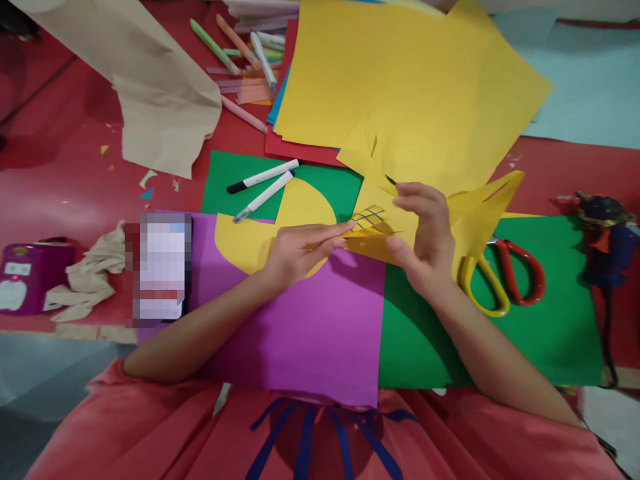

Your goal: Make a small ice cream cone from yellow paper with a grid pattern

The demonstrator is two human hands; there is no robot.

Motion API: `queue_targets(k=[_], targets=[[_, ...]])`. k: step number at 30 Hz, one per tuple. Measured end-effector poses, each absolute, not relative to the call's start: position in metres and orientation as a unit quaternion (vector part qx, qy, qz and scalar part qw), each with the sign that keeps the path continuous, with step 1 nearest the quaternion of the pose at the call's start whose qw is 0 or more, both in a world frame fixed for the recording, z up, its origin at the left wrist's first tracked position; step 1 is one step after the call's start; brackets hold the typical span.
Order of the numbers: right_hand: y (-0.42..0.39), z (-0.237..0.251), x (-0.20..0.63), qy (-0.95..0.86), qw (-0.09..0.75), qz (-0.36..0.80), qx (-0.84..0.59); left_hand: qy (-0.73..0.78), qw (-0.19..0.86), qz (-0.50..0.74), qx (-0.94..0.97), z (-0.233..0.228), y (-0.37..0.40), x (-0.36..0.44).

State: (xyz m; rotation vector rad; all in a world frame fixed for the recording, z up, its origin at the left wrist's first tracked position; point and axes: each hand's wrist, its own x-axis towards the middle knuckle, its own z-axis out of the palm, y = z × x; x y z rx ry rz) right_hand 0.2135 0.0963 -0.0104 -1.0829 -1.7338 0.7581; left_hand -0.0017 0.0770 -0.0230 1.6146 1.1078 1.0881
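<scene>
1. Left hand [295,250]: fingers flat & stretched to the right, tips pressing on the yellow piece [373,230]; not pinching, more holding it down.
2. Right hand [423,230]: curled over the same piece from the right, thumb under/at its lower edge, fingers on top — a pinch on the paper edge.
3. Yellow piece: small cut bit w/ a pen-drawn grid [369,216] on it, sits between both hands, over the join of the purple sheet [310,333] & the green sheet [550,320], mid desk. Whether it's lifted or lying flat: can't tell.
4. A yellow strip [487,200] loops up & right from behind the right hand, its end raised off the desk.
5. Scissors [505,280]: yellow & red handles, lying on the green sheet just right of the right wrist; blades hidden under yellow paper.
6. Yellow half-round [250,240] lies partly under the left hand, on purple/green paper.
7. 2 white markers [263,185] side by side on a 2nd green sheet [225,183], above the left hand, well apart from it.
8. Big yellow sheets [400,73] stacked at top centre, over red & blue paper.
9. More pens [240,50] top left of the stack; brown paper [155,93] crumpled far left.
10. Phone [163,267], blurred, just left of the purple sheet; cloth [90,277] & a purple box [30,277] further left.
11. Dark glue gun [605,240] at the right edge, cord trailing down.
12. Desk [60,187] is red, w/ small paper scraps on it.
</scene>
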Motion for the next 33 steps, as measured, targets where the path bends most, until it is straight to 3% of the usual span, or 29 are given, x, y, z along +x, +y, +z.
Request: queue_targets(k=[4, 17, 33], targets=[[0.094, -0.006, 0.210, -0.801, 0.401, 0.264, -0.357, 0.401, 0.400, 0.425, 0.706, -0.019, 0.082, -0.003], [0.094, -0.012, 0.207, -0.702, 0.416, 0.427, -0.390, 0.376, 0.395, 0.399, 0.738, -0.015, 0.086, -0.005], [0.098, -0.020, 0.203, -0.535, 0.476, 0.532, -0.452, 0.341, 0.229, 0.436, 0.801, -0.018, 0.083, -0.005]])
